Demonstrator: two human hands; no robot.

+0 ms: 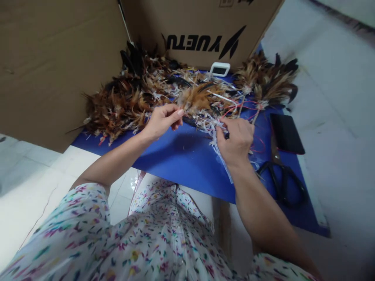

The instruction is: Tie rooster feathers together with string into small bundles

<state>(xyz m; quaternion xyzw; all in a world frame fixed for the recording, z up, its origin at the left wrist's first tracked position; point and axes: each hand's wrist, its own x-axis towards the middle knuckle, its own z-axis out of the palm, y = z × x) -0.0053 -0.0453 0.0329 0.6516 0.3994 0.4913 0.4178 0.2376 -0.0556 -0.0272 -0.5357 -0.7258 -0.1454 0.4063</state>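
Observation:
My left hand (166, 121) pinches the base of a small bunch of orange-brown feathers (197, 97), which fans out up and to the right. To its right, my right hand (236, 136) is closed, thumb against fingers, at a tangle of clear plastic strips (215, 138). Exactly what those fingers grip is partly hidden. Red string (237, 107) runs from near the right fingertips toward tied feather bunches (263, 84) at the right. A large heap of brown and black feathers (117, 101) spreads over the blue table (181, 160) beyond my left hand.
Black-handled scissors (283, 181) lie at the table's right side, below a dark phone (287, 133). A white digital timer (219, 69) stands at the back. Cardboard panels (193, 19) wall the back and the left (55, 66).

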